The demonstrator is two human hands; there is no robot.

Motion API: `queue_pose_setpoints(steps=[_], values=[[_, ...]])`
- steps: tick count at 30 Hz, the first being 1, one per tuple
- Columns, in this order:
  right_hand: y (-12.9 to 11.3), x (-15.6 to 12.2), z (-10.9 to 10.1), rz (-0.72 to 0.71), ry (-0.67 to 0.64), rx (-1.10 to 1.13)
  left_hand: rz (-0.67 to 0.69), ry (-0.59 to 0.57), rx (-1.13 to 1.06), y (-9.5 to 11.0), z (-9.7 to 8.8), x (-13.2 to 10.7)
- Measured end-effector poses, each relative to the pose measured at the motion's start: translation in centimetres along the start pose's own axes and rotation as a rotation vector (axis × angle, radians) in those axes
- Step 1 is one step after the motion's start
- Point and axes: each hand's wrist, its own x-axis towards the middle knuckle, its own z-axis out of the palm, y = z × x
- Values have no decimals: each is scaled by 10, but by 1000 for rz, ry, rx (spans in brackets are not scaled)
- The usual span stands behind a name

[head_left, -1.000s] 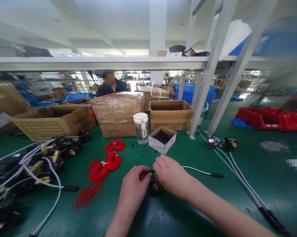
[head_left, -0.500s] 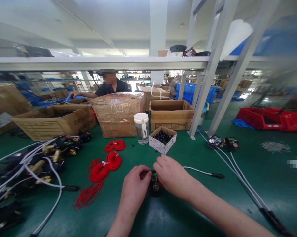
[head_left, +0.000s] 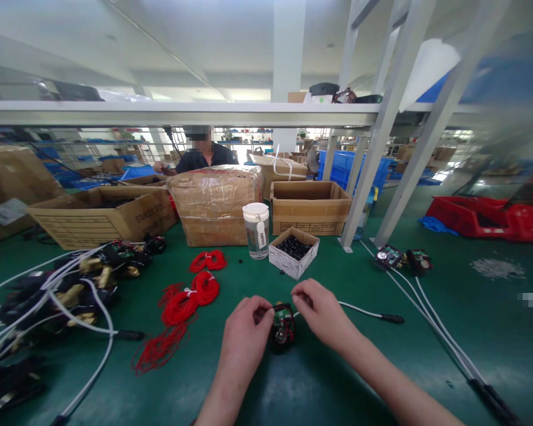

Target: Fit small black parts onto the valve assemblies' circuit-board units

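A small black-cased device (head_left: pixel 283 332) with a green circuit board, red wires and a round silvery part sits on the green table in front of me. My left hand (head_left: pixel 248 325) pinches its upper left edge between thumb and fingers. To the right of the device, slightly apart from it, is my right hand (head_left: pixel 322 307), its fingertips drawn together; anything between them is hidden. A white cable (head_left: pixel 359 307) passes behind this hand and ends in a black connector (head_left: pixel 392 318). Just beyond my hands stands a small open box (head_left: pixel 294 260) full of small black parts.
Coiled red wires (head_left: pixel 177 307) and a pile of devices with white cables (head_left: pixel 71 290) lie left. Cardboard boxes (head_left: pixel 217 207) and a lidded cup (head_left: pixel 256 234) stand behind. Metal posts (head_left: pixel 364 189), two more devices (head_left: pixel 388 258) and a red bin (head_left: pixel 479 219) are right. A person sits opposite.
My right hand has drawn away to the right from the device, uncovering its circuit board. My left hand keeps its hold. The person opposite has pulled an arm in.
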Motion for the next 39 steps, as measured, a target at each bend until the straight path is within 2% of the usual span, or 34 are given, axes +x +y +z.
queue_pose_setpoints(steps=[6,10,15,21,39], values=[[-6,-1,21,-12,-4,18,20,-2,-5,-4,1,-1],[-9,5,27,48,10,37,29,-6,15,-7,1,2],[-5,8,20,143,-10,128,37,2,16,-8,1,2],[2,7,10,126,-27,109,62,5,23,-6,0,0],[12,10,12,188,-99,354,97,9,17,-12,2,5]])
